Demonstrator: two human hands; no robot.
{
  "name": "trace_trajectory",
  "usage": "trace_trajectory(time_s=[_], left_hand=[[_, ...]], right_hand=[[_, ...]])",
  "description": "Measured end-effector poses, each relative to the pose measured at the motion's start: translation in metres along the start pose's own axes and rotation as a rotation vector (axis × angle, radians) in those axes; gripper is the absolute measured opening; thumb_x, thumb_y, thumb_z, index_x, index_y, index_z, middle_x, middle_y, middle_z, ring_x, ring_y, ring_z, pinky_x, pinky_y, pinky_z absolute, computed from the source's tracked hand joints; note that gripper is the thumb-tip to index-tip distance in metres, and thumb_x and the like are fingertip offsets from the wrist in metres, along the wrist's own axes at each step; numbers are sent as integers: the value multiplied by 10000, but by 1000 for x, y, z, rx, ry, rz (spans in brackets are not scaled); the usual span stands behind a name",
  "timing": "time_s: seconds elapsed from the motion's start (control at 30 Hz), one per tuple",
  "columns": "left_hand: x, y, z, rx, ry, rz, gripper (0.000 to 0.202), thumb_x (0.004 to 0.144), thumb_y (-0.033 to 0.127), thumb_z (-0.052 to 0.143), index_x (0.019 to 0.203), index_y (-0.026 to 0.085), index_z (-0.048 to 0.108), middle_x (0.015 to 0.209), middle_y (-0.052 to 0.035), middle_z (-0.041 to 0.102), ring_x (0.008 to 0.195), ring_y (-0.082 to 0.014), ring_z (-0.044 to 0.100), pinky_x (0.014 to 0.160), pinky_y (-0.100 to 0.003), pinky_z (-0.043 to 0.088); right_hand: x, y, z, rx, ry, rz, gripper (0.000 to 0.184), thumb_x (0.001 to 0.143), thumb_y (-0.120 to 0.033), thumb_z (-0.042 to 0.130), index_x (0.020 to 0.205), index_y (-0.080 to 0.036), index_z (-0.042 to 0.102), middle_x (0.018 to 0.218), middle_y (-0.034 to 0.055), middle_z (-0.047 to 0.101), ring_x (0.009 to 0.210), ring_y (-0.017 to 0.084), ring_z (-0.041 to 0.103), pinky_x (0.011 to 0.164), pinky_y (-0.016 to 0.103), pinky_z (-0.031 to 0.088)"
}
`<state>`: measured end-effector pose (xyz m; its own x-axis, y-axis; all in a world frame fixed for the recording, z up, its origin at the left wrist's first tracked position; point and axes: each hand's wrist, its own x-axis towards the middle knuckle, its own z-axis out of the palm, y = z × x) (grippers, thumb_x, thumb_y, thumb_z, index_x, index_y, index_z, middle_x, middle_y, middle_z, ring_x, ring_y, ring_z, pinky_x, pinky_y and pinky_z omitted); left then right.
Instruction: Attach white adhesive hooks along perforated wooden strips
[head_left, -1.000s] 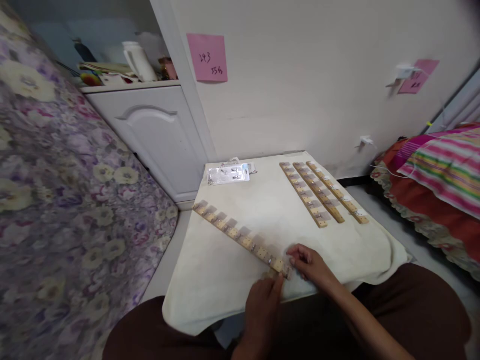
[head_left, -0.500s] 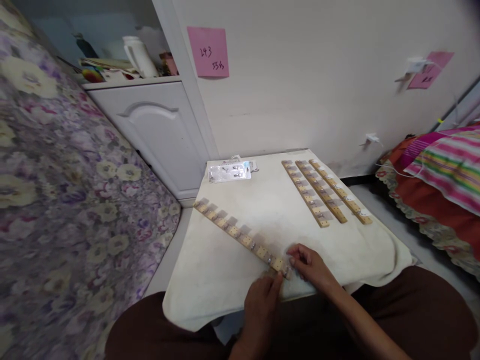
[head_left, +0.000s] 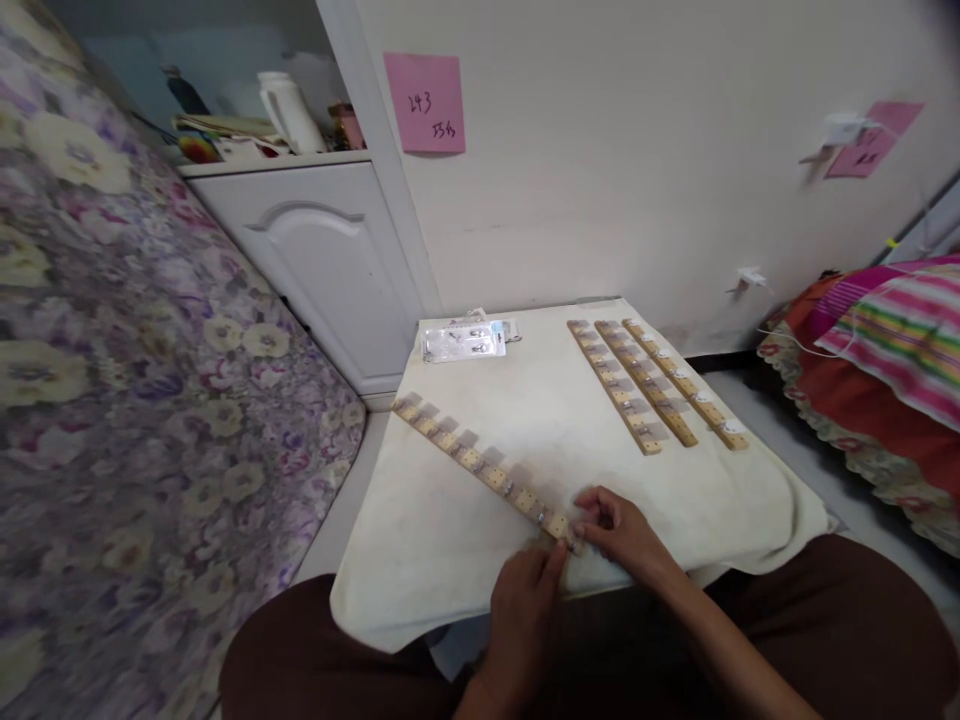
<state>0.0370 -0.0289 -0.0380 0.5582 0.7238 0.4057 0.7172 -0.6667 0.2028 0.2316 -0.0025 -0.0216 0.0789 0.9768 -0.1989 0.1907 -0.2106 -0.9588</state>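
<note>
Nearest, two brown-clad legs [head_left: 300,660] flank the cloth-covered tabletop [head_left: 427,560]. The left hand [head_left: 527,590] lies at its near edge, index finger extended to touch the near end of a wooden strip [head_left: 470,460]; whether its thumb grips beneath cannot be told. The right hand [head_left: 616,530] is half curled, thumb and fingers bent at the same end; whether they grasp anything is too small to tell. The strip runs obliquely from the hands to the tabletop's left edge, bearing a row of small metal fittings [head_left: 541,518]. To the right, well apart from it, lie three similar strips [head_left: 646,384], side by side and slightly spaced. Near the far left corner rests a clear packet [head_left: 465,342]. Beyond stand a white cabinet [head_left: 330,260] and a wall [head_left: 585,210] bearing a pink note [head_left: 425,103].
</note>
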Motion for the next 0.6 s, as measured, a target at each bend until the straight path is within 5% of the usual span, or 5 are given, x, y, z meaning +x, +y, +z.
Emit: trace_trajectory(time_s=[0.6], left_hand=[[3,3,-6,-44,-69,-59,527,744,41,427,1238,211,496,871,-54,588,791,-201,547,674,-318,470]], right_hand=[[-3,3,1,56,2,-32,350,710,-390,643,991,-205,545,862,-9,560,461,59,476,403,204,398]])
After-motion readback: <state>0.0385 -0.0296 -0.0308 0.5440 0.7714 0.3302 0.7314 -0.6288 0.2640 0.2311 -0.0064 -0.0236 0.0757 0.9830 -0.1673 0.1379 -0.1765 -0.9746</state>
